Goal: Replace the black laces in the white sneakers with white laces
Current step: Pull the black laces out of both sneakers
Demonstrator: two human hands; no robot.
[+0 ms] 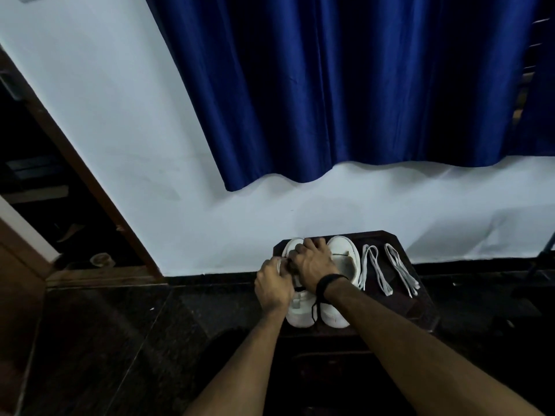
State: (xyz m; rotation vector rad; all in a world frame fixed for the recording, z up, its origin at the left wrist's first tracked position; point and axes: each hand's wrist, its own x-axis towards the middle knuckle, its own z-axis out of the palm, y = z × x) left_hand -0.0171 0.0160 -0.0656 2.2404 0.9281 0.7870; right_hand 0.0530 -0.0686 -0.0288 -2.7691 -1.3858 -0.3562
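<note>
Two white sneakers stand side by side on a small dark table (420,301). The left sneaker (300,313) lies under both my hands. My left hand (274,286) is curled at its left side, fingers hidden against the lacing. My right hand (313,264) reaches across its top with fingers bent over the shoe. A black lace (314,310) trails down between the shoes near my right wrist. The right sneaker (345,259) shows an open tongue with no lace visible. Two folded white laces (374,267) (401,270) lie to the right of the shoes.
A white wall and a blue curtain (345,85) rise behind the table. Dark polished floor (150,340) surrounds it. A brown door frame (90,181) opens to a dark room at the left. A tripod leg (545,250) shows at the far right edge.
</note>
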